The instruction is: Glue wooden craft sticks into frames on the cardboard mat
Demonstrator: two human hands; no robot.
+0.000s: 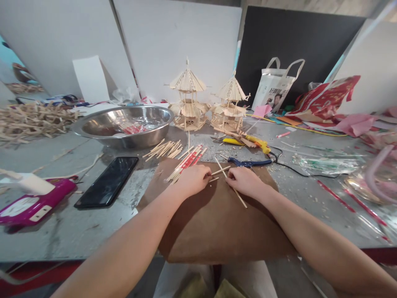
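Far L on grey tabletop (58, 236): wood stick heap (37, 122), magenta power strip (66, 188) w/ white plug (37, 184), black smartphone (108, 182) lying flat. Behind phone, s/s basin (139, 140) w/ clear plastic & red bits inside. R of it: bunch of loose plain sticks (167, 150), then sticks w/ red wrappers (189, 160), just beyond L hand (194, 180). L hand grips 1 end of short stick (221, 170) at fingertips, over brown mat (217, 231); short stick's other end is by R fingers. 2 stick pagoda models, L one (188, 108) & R one (230, 111), stand upright at back. R hand (245, 180) curled over longer stick (241, 200), both ends showing; can't tell if pinched or just covered. Beyond R hand: blue-handled pliers (249, 163), yellow-handled corded tool (260, 145). Back R: white carrier bag (268, 89), red bag (328, 99). Far R: clear wrappers (328, 164), misc.
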